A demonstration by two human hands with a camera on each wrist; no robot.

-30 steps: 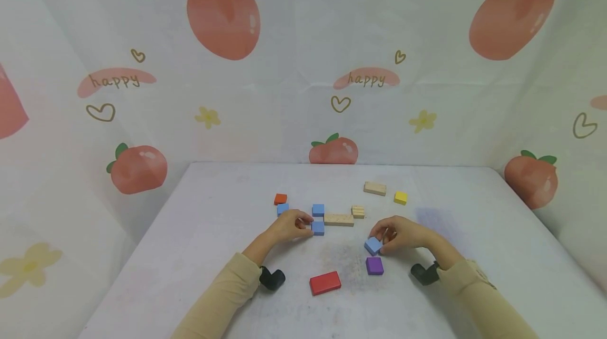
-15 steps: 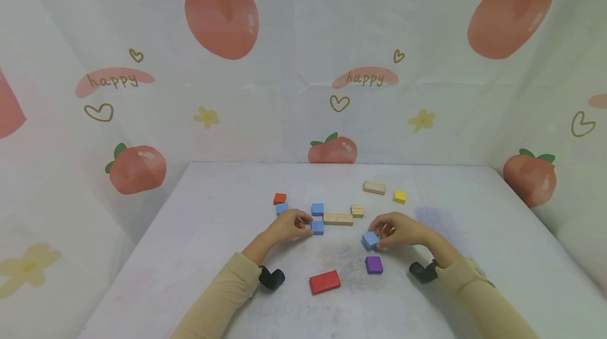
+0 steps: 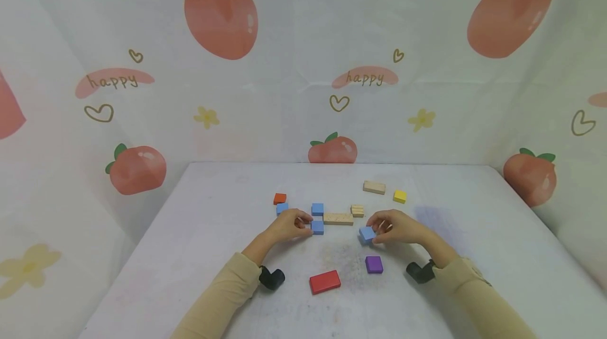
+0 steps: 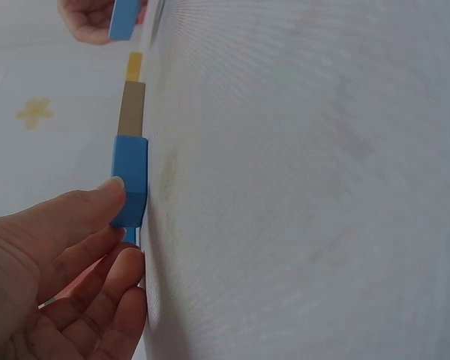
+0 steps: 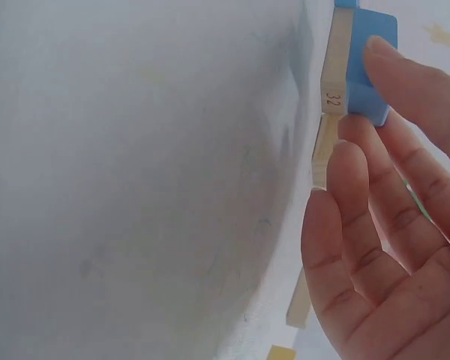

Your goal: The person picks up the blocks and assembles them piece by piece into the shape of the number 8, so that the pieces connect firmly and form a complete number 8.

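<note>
Both hands pinch blue blocks on or above the white table. My left hand [image 3: 289,225] holds a blue block [image 3: 317,228] between thumb and fingers, at the left end of a long plain wooden block [image 3: 338,219]. In the left wrist view, the thumb presses the side of that blue block [image 4: 130,176]. Another blue block [image 3: 317,209] lies just behind it. My right hand [image 3: 397,227] pinches a tilted blue block [image 3: 366,234] to the right of the wooden one. In the right wrist view, pale wood marked 32 shows along this blue block [image 5: 370,71].
Nearer the person lie a purple block [image 3: 374,264] and a red block [image 3: 325,282]. A ridged wooden block [image 3: 358,211], a plain wooden block [image 3: 374,187] and a yellow block [image 3: 400,196] lie farther back. An orange-red block [image 3: 280,199] and a blue block [image 3: 282,209] lie behind the left hand.
My right hand has moved a little left and away from the person with its blue block, away from the purple block. The left hand stays in place.
</note>
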